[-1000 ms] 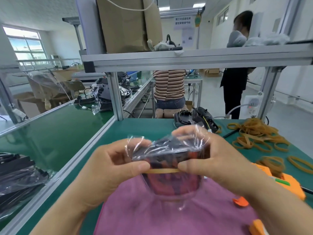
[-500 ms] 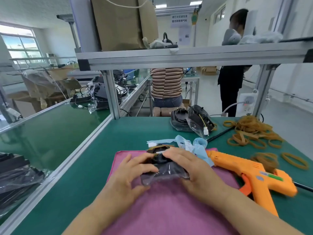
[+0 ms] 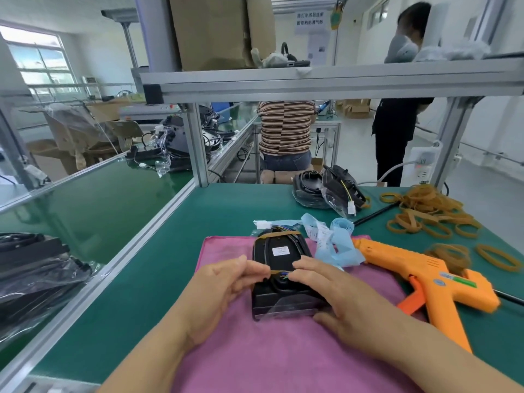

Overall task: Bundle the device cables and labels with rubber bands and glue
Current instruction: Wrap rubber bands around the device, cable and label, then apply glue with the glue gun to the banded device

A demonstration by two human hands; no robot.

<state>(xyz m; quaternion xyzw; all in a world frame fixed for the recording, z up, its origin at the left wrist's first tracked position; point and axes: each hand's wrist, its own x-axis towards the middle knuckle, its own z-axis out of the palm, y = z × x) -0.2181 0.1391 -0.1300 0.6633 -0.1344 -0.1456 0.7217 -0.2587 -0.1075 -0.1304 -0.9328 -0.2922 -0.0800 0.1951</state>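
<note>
Black device (image 3: 283, 296) lies on a pink cloth (image 3: 255, 350) on the green table (image 3: 170, 265), with clear film glinting over its near end. A white label (image 3: 280, 251) sits on its top face, and coloured wires show at its far end. 2 bands cross it: the far rubber band (image 3: 279, 234) and the middle rubber band (image 3: 279, 271), which the left hand (image 3: 224, 282) and right hand (image 3: 331, 290) pinch at either end. Farther back, a clear bag (image 3: 337, 199) holds another black unit. The contents of the cardboard box (image 3: 221, 29) on the shelf are hidden.
</note>
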